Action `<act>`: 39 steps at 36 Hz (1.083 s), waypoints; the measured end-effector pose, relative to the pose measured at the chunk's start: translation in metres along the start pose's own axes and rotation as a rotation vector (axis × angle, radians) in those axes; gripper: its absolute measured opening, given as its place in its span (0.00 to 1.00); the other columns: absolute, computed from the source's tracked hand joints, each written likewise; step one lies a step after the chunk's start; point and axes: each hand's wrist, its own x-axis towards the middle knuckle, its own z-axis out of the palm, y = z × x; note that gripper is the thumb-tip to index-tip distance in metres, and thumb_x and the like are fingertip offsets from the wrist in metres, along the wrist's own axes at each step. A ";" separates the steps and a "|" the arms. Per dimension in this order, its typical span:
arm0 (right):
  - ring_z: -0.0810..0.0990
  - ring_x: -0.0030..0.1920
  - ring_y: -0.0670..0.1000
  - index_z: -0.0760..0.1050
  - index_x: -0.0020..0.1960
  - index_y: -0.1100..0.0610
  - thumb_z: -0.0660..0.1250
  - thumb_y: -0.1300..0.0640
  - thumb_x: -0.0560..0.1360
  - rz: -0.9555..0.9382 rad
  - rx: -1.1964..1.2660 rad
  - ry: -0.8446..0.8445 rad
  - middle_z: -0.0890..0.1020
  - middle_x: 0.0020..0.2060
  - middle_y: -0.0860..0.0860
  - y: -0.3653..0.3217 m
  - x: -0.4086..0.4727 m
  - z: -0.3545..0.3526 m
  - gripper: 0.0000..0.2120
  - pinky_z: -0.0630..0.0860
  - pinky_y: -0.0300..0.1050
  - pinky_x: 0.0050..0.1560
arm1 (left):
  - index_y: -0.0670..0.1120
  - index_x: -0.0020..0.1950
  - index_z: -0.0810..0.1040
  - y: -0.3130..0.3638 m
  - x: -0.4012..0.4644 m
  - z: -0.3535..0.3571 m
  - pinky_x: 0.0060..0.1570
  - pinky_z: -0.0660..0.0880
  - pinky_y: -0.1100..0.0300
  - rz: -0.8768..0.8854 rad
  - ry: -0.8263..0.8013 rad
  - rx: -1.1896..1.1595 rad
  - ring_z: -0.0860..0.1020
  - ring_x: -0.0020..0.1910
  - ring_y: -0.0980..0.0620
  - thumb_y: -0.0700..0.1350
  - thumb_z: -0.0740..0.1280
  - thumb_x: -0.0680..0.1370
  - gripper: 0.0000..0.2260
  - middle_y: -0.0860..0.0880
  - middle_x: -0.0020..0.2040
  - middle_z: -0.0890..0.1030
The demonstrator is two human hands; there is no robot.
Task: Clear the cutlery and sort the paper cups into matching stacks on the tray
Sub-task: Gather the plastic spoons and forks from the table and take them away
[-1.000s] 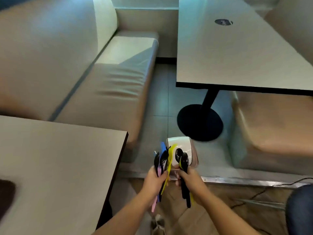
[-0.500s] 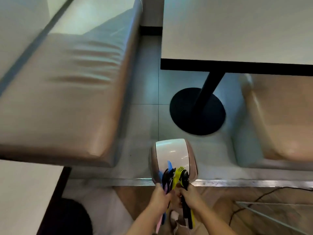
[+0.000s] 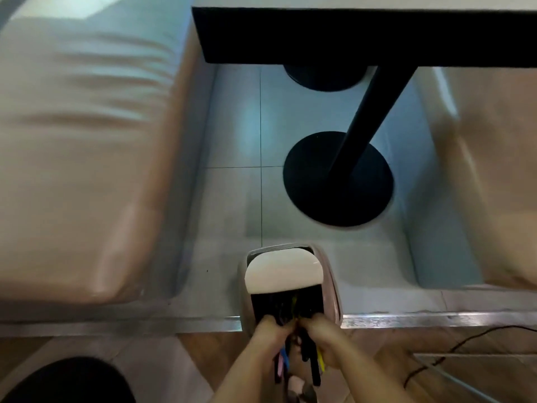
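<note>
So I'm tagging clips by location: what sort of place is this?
Probably a fast-food or cafe dining area: padded booth benches, a pedestal table on a round black base, and a swing-lid bin on the tiled floor, where both hands push in plastic cutlery.

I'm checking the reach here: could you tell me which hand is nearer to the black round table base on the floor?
The right hand: it is at the bin's near right edge, below the table base. The left hand sits further left.
</note>
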 end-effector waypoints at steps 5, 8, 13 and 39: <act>0.75 0.30 0.54 0.74 0.45 0.66 0.55 0.65 0.79 0.061 0.244 -0.035 0.76 0.29 0.58 -0.003 0.009 -0.006 0.11 0.77 0.48 0.36 | 0.36 0.54 0.75 0.005 0.011 0.002 0.51 0.78 0.43 -0.005 0.060 0.028 0.80 0.51 0.35 0.50 0.74 0.66 0.24 0.34 0.50 0.81; 0.77 0.36 0.57 0.75 0.53 0.69 0.56 0.68 0.77 0.036 0.396 -0.057 0.79 0.36 0.61 -0.004 0.014 -0.006 0.10 0.78 0.55 0.47 | 0.30 0.51 0.76 0.007 0.009 0.002 0.45 0.79 0.48 0.010 0.058 0.005 0.81 0.43 0.41 0.45 0.71 0.71 0.18 0.35 0.43 0.80; 0.79 0.41 0.58 0.76 0.48 0.68 0.57 0.69 0.76 0.010 0.427 0.014 0.80 0.43 0.63 -0.008 0.008 -0.007 0.08 0.77 0.47 0.43 | 0.38 0.47 0.79 0.007 0.003 0.002 0.40 0.71 0.56 0.081 0.084 0.075 0.76 0.38 0.48 0.43 0.66 0.76 0.08 0.44 0.36 0.79; 0.74 0.61 0.47 0.72 0.64 0.53 0.62 0.65 0.72 -0.929 -0.972 -0.010 0.74 0.60 0.48 -0.120 -0.263 0.098 0.21 0.62 0.27 0.57 | 0.60 0.59 0.66 0.055 -0.292 -0.129 0.61 0.65 0.64 0.690 0.651 0.379 0.70 0.59 0.57 0.40 0.57 0.66 0.24 0.47 0.61 0.73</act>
